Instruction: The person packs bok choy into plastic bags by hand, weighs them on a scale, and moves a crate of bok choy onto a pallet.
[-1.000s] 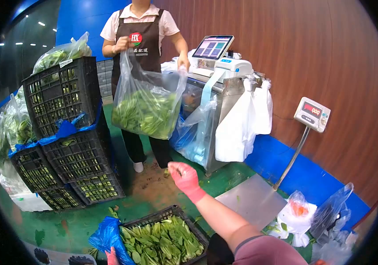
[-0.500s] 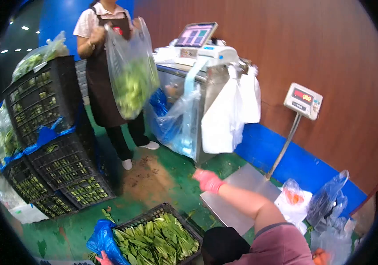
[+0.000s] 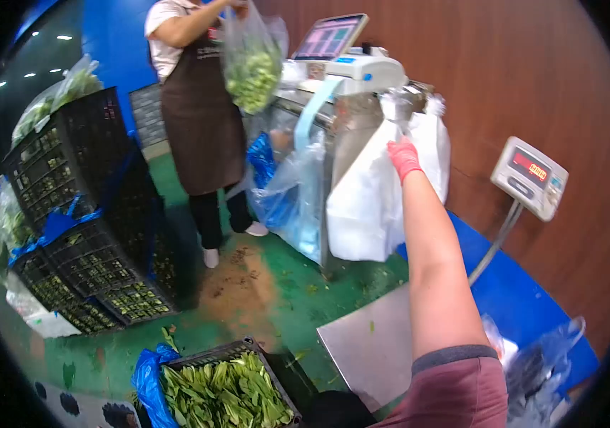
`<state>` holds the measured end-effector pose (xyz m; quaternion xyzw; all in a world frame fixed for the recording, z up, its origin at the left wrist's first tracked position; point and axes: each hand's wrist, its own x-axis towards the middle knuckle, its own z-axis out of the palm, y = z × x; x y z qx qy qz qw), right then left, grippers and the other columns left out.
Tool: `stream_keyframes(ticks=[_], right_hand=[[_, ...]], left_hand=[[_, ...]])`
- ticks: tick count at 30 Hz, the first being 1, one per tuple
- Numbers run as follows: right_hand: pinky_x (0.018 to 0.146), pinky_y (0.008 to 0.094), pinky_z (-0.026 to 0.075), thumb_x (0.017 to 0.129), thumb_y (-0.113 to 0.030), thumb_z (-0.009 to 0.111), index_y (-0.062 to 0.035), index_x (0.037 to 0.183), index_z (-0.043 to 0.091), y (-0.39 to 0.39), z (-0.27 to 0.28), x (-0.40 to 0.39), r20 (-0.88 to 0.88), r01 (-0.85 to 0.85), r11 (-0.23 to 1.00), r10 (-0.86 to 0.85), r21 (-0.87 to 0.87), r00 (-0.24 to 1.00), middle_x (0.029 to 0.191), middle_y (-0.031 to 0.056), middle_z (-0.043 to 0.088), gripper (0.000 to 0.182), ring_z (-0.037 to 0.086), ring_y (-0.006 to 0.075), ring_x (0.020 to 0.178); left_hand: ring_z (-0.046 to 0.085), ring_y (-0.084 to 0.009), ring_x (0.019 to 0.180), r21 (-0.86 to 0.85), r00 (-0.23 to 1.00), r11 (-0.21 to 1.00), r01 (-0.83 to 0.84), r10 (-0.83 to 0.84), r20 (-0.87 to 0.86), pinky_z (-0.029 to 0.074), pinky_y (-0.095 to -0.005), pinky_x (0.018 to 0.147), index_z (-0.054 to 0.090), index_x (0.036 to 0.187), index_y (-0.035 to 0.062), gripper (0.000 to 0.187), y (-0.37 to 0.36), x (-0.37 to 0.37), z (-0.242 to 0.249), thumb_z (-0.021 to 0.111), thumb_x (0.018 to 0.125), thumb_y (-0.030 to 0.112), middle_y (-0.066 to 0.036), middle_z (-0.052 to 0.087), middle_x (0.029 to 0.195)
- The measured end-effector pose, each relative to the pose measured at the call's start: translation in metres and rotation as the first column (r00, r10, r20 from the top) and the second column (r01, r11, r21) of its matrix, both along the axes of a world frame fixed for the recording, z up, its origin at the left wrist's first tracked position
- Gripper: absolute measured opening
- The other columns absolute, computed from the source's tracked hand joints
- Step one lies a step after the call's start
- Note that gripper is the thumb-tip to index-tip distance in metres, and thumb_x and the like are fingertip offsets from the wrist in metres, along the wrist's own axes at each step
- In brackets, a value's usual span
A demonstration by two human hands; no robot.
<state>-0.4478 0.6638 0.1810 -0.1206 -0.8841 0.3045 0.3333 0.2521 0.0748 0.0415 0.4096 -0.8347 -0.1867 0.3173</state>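
My right hand, in a pink glove, is stretched up and forward to the top of a bunch of white plastic bags hanging on a steel labelling machine. The glove touches the bags' top edge, and its back faces me, so the fingers are hidden. My left hand is out of view. Below me a black crate full of leafy greens stands on the green floor.
A person in a brown apron stands by the machine and holds up a clear bag of greens. Black crates are stacked at the left. A steel scale platform lies beneath my arm, with its display on a pole at the right.
My right hand has risen from low over the scale platform up to the white bags. The other person lifted the bag of greens higher. My left hand has dropped out of view.
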Motion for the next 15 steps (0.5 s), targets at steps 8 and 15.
stream_keyframes(ticks=[8, 15], right_hand=[[0.082, 0.0414, 0.048, 0.075, -0.036, 0.065, -0.0048, 0.091, 0.068, -0.020, 0.031, 0.042, -0.043, 0.011, 1.000, -0.010, 0.021, 0.999, 0.096, 0.0168, 0.067, 0.035, 0.063, 0.0334, 0.093], [0.072, 0.0417, 0.047, 0.075, -0.015, 0.057, -0.0043, 0.079, 0.065, -0.049, -0.055, 0.128, 0.075, -0.130, 0.425, 0.145, 0.896, 0.987, 0.072, 0.0141, 0.062, 0.014, 0.059, 0.0329, 0.072]], left_hand=[[0.032, -0.0327, 0.133, -0.156, 0.999, 0.986, 0.050, -0.052, -0.007, 0.024, -0.0407, 0.110, 0.032, 0.140, -0.0008, 0.058, 0.028, -0.007, -0.004, 0.056, 0.093, 0.023, -0.022, 0.035, 0.143], [0.032, -0.0358, 0.132, -0.279, 0.879, 0.852, 0.444, -0.474, -0.049, 0.023, -0.0434, 0.110, 0.038, 0.136, -0.0022, 0.055, 0.051, -0.091, -0.007, 0.054, 0.090, 0.022, -0.022, 0.037, 0.141]])
